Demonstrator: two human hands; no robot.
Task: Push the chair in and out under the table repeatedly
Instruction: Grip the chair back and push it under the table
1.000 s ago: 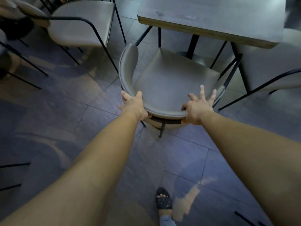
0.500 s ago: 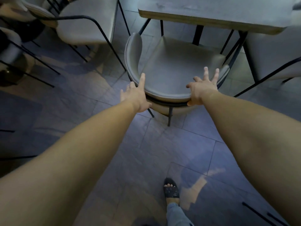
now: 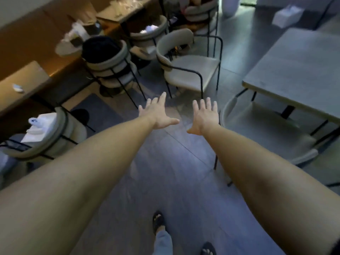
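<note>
Sandalled feet stand nearest, one foot (image 3: 158, 220) forward on the grey tiled floor (image 3: 174, 181) and the toes of the other at the bottom edge. Both bare forearms stretch out over the floor. The left hand (image 3: 156, 115) is spread flat with its fingers (image 3: 161, 97) splayed and the thumb pointing right; it holds nothing and touches nothing. The right hand (image 3: 205, 115) is likewise open, fingers apart, thumb pointing left, and empty. The two hands hang side by side above bare floor, near each other but apart.

Just right of the right hand sits the chair (image 3: 257, 124), a pale padded seat with a curved backrest on thin black legs. Most of its seat lies beneath the tabletop (image 3: 298, 70), with the backrest curve showing at its left edge. Neither hand touches it.

Left of the arms, a rounded chair (image 3: 55, 137) carries white cloth or paper on its seat. Farther off, beyond the hands, an armchair with a black tube frame (image 3: 191, 70) stands alone, and a stack of similar chairs (image 3: 110, 70) stands to its left with something dark on top. A long wooden counter (image 3: 27, 74) runs along the far left, and more chairs behind it are too blurred to make out.
</note>
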